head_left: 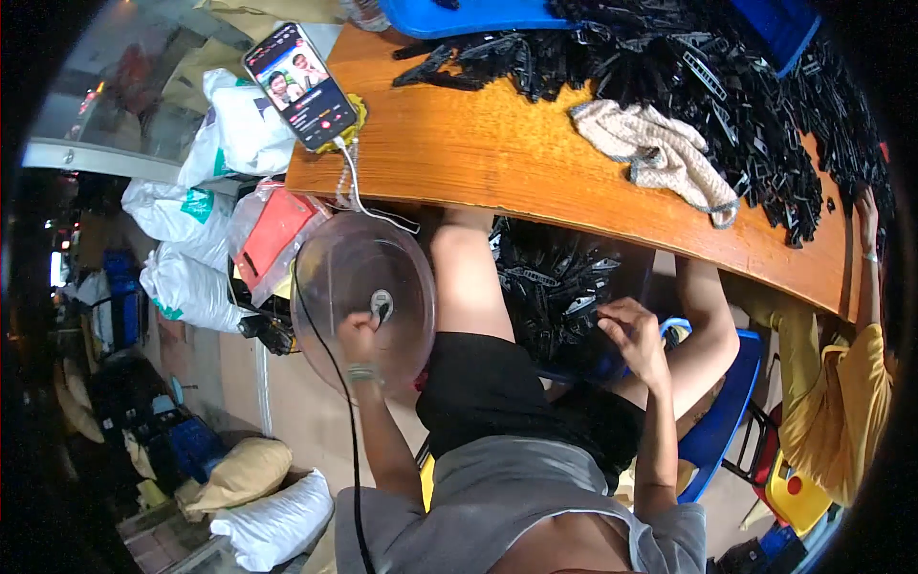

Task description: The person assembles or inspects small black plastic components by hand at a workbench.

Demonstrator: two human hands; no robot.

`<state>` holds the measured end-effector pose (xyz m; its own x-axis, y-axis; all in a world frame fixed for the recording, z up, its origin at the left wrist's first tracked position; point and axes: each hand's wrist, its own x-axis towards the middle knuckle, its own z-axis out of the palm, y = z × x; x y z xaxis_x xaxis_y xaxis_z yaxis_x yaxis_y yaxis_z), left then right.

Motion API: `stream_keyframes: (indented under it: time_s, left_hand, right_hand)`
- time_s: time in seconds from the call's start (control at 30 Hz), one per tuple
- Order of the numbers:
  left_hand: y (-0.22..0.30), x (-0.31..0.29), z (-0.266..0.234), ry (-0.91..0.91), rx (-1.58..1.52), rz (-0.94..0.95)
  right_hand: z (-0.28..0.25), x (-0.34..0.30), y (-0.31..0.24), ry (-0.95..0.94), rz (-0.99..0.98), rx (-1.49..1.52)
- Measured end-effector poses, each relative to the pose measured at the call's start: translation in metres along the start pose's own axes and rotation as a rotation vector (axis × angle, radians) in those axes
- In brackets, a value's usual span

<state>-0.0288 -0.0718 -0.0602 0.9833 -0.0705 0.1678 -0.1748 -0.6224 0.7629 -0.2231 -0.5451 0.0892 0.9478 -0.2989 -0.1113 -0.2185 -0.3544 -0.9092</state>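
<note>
My left hand is over a clear round plastic tub beside my left knee. Its fingers are closed, and a small black plastic piece shows at their tips, in front of a round pale label. On the other side, my right hand hovers at the edge of a heap of black plastic parts between my knees. Its fingers are loosely bent, thumb and forefinger apart, with nothing visible between them. The container under that heap is mostly hidden by the table and my legs.
A wooden table ahead carries a large spread of black parts, a crumpled cloth and a propped phone with a white cable. White sacks stand left. At far right, another person's arm reaches to the table.
</note>
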Motion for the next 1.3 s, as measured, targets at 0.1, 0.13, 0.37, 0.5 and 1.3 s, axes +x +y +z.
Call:
stream_keyframes:
  time_s: [0.1,0.13,0.37,0.5,1.3]
  left_hand:
    - [0.029,-0.012,0.035,0.007,-0.278,-0.692]
    - [0.044,-0.008,0.033,-0.026,-0.441,-0.639]
    - [0.239,0.035,0.069,-0.19,-0.868,-0.22]
    - [0.302,0.066,0.121,-0.22,-0.517,0.283]
    - [0.394,0.072,0.204,-0.538,-0.312,0.824]
  right_hand:
    - [-0.003,-0.011,0.013,0.008,0.094,-0.071]
    - [-0.004,-0.015,0.012,0.018,0.067,-0.065]
    - [-0.034,-0.018,0.007,0.238,0.031,-0.055]
    - [-0.08,-0.011,-0.007,0.764,0.116,-0.049]
    - [-0.074,0.047,-0.032,0.512,0.142,0.45]
